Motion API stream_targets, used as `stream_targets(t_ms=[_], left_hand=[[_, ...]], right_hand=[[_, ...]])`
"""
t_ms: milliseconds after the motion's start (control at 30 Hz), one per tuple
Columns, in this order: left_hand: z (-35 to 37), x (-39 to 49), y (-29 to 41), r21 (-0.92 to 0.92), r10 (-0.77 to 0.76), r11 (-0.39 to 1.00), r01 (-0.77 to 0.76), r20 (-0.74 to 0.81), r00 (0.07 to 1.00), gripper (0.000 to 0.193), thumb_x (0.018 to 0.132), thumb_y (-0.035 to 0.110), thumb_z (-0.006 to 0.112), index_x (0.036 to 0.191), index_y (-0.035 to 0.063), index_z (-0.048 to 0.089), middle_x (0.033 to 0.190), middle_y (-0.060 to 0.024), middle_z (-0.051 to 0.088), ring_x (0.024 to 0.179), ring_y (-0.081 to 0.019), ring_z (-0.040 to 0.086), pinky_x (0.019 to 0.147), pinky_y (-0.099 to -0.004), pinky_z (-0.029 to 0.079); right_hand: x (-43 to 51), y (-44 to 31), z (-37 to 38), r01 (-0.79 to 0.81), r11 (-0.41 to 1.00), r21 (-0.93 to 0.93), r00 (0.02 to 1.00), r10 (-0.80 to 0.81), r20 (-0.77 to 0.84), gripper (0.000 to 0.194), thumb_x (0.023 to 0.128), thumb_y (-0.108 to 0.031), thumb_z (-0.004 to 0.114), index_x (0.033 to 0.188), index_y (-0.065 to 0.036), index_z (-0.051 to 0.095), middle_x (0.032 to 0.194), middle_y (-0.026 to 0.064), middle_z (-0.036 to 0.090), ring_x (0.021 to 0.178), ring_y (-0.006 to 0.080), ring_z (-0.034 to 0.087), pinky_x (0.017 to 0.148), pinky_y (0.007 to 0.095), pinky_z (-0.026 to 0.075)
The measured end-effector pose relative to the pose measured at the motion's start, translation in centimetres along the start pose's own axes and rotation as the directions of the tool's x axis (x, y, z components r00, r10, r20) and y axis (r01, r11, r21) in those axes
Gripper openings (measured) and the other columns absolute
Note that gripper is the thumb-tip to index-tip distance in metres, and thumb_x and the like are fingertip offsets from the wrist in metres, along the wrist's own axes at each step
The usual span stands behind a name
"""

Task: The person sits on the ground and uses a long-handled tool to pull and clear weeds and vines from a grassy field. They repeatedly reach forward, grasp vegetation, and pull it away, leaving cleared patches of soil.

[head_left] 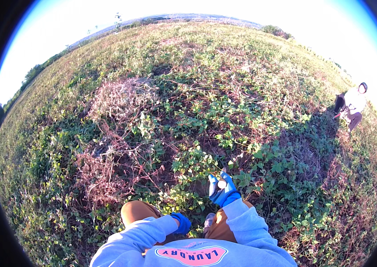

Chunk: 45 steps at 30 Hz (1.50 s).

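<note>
My right hand, in a blue knit-cuffed glove, is raised in front of my right knee. It is closed around a pale round-ended object, perhaps a tool handle seen end-on. Whatever lies beyond the fingers blends into the leaves. Down between my knees is my left hand, also gloved in blue. Mostly the cuff and back of that glove show; its fingers are hidden, so I cannot tell whether it holds anything. Green leafy vines grow right before both hands.
Dry tangled stems are heaped to the left among the vines. My brown-trousered knees are bent, with a shoe between them. At the far right a person in a pale top crouches in the field. A dark shape cuts into the right rim.
</note>
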<state>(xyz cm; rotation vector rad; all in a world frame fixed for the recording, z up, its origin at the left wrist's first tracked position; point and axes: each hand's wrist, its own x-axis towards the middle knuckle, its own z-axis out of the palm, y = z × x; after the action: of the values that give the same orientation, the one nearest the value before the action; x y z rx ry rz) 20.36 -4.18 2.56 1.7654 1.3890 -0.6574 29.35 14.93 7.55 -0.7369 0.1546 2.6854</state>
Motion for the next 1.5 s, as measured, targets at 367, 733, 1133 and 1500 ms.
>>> stream_targets(t_ms=[367, 733, 1133, 1500], left_hand=[[0.3, 0.6, -0.3, 0.032, 0.028, 0.999, -0.029, 0.037, 0.999, 0.045, 0.082, 0.042, 0.043, 0.100, 0.0050, 0.062, 0.097, -0.0177, 0.062, 0.089, -0.0346, 0.059, 0.077, -0.0446, 0.047], [-0.6, 0.4, -0.1, -0.088, -0.033, 0.996, 0.034, 0.004, 0.999, 0.051, 0.083, 0.047, 0.036, 0.092, 0.0057, 0.064, 0.089, -0.0167, 0.063, 0.083, -0.0342, 0.060, 0.076, -0.0444, 0.046], [-0.1, 0.3, 0.0, 0.087, 0.039, 0.995, -0.038, -0.003, 0.999, 0.036, 0.076, 0.033, 0.054, 0.098, 0.0065, 0.064, 0.098, -0.0148, 0.063, 0.091, -0.0326, 0.060, 0.075, -0.0426, 0.049], [-1.2, -0.8, 1.0, 0.148, 0.155, 0.977, -0.151, -0.017, 0.988, 0.030, 0.081, 0.028, 0.050, 0.096, 0.0072, 0.065, 0.096, -0.0127, 0.064, 0.087, -0.0312, 0.061, 0.071, -0.0437, 0.049]], right_hand=[[-0.1, 0.0, 0.2, 0.012, 1.000, -0.012, 1.000, -0.012, 0.006, 0.026, 0.083, -0.020, 0.057, 0.104, -0.035, 0.057, 0.094, 0.0072, 0.060, 0.078, 0.0175, 0.061, 0.062, 0.0303, 0.053], [-0.1, -0.2, 0.5, -0.003, 1.000, -0.016, 1.000, 0.003, 0.001, 0.028, 0.083, -0.020, 0.057, 0.105, -0.038, 0.057, 0.095, 0.0069, 0.060, 0.078, 0.0173, 0.061, 0.062, 0.0299, 0.053], [-0.5, 0.0, 0.0, 0.009, 0.999, -0.034, 1.000, -0.009, -0.006, 0.033, 0.083, -0.020, 0.057, 0.107, -0.043, 0.056, 0.097, 0.0071, 0.059, 0.078, 0.0171, 0.060, 0.062, 0.0295, 0.053], [-0.4, 1.8, -0.8, 0.236, 0.864, -0.445, 0.971, -0.232, 0.063, 0.015, 0.080, -0.006, 0.057, 0.093, -0.006, 0.051, 0.095, 0.0096, 0.058, 0.083, 0.0168, 0.060, 0.067, 0.0313, 0.050]])
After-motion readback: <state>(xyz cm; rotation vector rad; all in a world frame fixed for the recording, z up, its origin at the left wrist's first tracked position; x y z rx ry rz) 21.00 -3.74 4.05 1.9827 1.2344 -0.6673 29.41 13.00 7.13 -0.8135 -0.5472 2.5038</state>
